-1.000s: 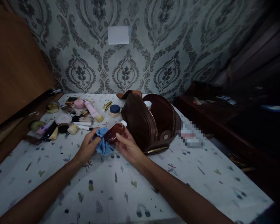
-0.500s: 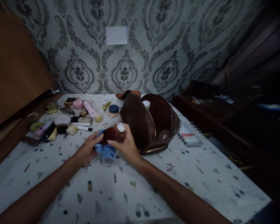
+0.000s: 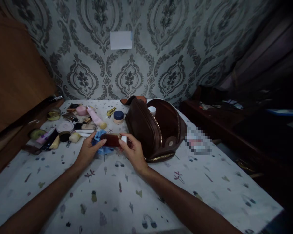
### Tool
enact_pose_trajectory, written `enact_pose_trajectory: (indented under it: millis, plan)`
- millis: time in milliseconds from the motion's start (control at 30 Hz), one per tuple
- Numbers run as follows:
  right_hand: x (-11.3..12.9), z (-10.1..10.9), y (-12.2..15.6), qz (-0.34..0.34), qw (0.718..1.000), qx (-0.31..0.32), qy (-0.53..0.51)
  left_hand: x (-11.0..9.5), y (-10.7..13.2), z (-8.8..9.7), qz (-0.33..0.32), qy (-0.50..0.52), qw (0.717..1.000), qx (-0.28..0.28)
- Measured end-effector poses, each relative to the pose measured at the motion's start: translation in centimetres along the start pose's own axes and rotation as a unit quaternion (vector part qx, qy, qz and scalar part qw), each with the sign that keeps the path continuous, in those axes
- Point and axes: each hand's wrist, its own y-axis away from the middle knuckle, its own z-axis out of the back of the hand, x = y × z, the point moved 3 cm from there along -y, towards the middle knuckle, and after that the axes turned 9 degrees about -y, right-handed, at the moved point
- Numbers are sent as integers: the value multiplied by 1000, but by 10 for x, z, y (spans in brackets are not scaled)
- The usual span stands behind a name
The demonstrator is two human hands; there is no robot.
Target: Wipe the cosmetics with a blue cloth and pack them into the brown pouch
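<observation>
Between my hands a reddish-brown bottle (image 3: 111, 140) with a white cap (image 3: 124, 139) lies sideways above the table. My left hand (image 3: 90, 148) is closed on a blue cloth (image 3: 104, 149), pressing it to the bottle's base end, thumb on the near side. At the cap end, my right hand (image 3: 133, 150) grips the bottle between thumb and fingers. Just right of my right hand stands a dark brown cosmetic bag (image 3: 143, 128), unzipped, with a white-lidded container (image 3: 152, 110) inside it.
Several cosmetics, among them a pink tube (image 3: 94, 116), a pink jar (image 3: 81, 110) and a powder case (image 3: 65, 126), crowd the table's left side. A blue-lidded jar (image 3: 118, 117) and a gold item (image 3: 111, 111) stand behind my hands. A blurred packet (image 3: 197, 141) lies right of the bag.
The bottle has turned from tilted to nearly level, its cap now pointing right. My left hand and the cloth have shifted slightly left and up. My right hand still holds the cap end.
</observation>
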Motion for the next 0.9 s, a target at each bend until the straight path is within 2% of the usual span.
enact_pose_trajectory:
  millis: [133,333,433,567,667,833,900]
  plan:
    - [0,3,2,66,995,-1,74,1,0,2,-54,-95,994,-19]
    - [6,3,5,125,978,24,165,-2,5,2,-158,-249,954,-48]
    - [6,3,6,132,974,23,180,-2,8,-1,-191,-302,933,-50]
    - [0,3,6,106,977,13,183,-2,16,-7,-267,-356,894,-63]
    - [-1,2,7,98,976,25,195,-5,25,-14,-314,-385,866,-55]
    - [0,2,9,125,971,60,194,-19,44,-24,-413,-396,819,-41]
    - [1,1,9,132,968,75,199,-23,44,-23,-420,-406,810,-41]
